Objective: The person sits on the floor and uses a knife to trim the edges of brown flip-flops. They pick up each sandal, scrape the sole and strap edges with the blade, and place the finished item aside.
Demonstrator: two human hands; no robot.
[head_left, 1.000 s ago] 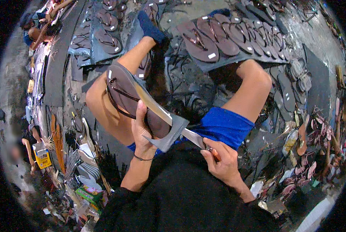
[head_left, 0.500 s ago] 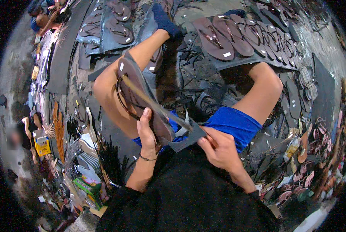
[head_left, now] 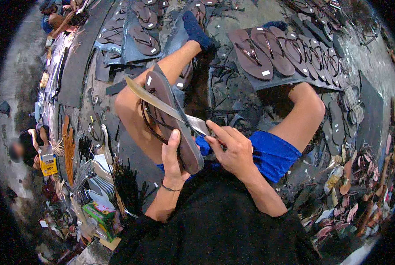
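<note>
My left hand [head_left: 173, 161] is closed around the heel end of a brown flip-flop [head_left: 189, 152], its thumb on the footbed. The flip-flop tilts up over my bent left leg, its dark strap hanging toward the left. A long, curved knife [head_left: 164, 107] lies slantwise across the flip-flop, its pointed end past the left edge. My right hand [head_left: 235, 148] pinches the knife's near end beside the sole's right edge; any handle is hidden in the fingers. A dark grey sole sheet shows along the flip-flop's edge and beyond its toe.
Finished-looking brown flip-flops [head_left: 255, 59] lie in a row on a dark sheet ahead right, and more flip-flops [head_left: 143, 39] at far left. Dark offcuts [head_left: 228, 81] litter the ground between my legs. On the left are a yellow box [head_left: 48, 164] and a green box [head_left: 99, 216].
The grey sheet piece at the heel beside my right hand no longer shows there. My right hand has moved up and left, and the blurred knife now appears sharp across the flip-flop.
</note>
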